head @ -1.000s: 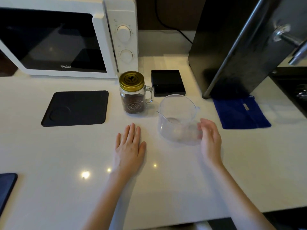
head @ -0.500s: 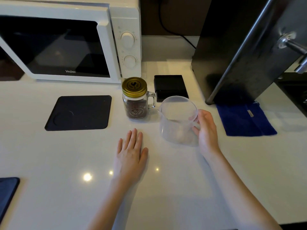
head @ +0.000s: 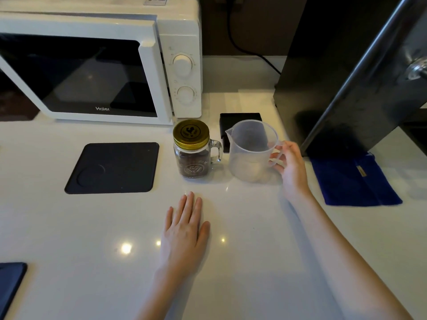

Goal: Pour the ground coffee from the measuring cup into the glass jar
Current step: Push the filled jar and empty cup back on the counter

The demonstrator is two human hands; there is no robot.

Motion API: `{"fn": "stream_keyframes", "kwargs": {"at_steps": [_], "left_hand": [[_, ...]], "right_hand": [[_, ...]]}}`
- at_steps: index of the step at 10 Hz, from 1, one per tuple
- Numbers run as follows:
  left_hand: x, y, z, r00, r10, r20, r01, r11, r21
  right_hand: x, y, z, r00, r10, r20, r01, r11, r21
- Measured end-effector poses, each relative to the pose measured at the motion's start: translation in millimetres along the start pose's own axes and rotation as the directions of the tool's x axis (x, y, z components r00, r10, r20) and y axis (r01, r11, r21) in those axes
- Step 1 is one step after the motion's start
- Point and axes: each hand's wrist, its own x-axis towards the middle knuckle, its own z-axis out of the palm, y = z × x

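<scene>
A clear plastic measuring cup [head: 250,151] stands upright on the white counter, spout toward the jar; it looks empty. My right hand [head: 290,165] curls around its handle on the right side. Just left of it stands a glass mug-jar [head: 193,155] with a gold screw lid on top, a handle facing the cup, and dark coffee inside. My left hand [head: 184,229] lies flat on the counter in front of the jar, fingers spread, holding nothing.
A white microwave [head: 99,65] stands at the back left. A black mat [head: 113,168] lies left of the jar, a small black box [head: 240,117] behind the cup. A tall dark appliance [head: 346,72] and a blue cloth [head: 353,181] are on the right.
My right hand went from beside the cup to gripping its handle, and the cup shifted away from me, closer to the black box. My left hand stayed flat on the counter.
</scene>
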Motion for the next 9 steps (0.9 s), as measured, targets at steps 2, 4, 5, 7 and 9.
{"fn": "stream_keyframes", "kwargs": {"at_steps": [2,4,5,7,9], "left_hand": [[0,0,0,1.000,-0.008,0.000,0.008,1.000,0.010],[0,0,1,1.000,-0.006,-0.004,0.006,1.000,0.013],[1,-1,1,1.000,0.001,-0.001,-0.001,1.000,0.009],[0,0,-1,1.000,-0.005,-0.004,0.005,1.000,-0.013],[0,0,-1,1.000,-0.008,0.013,0.009,0.999,-0.032]], "right_hand": [[3,-3,-1,0.998,0.016,0.063,-0.017,1.000,0.016],[0,0,5,0.997,0.007,0.081,-0.006,1.000,-0.013],[-2,0,4,0.997,0.002,0.080,-0.002,1.000,-0.001],[-3,-4,1,0.998,0.008,0.058,-0.008,1.000,-0.004],[-25,-16,-4,0.964,-0.184,-0.190,0.160,0.978,-0.135]]}}
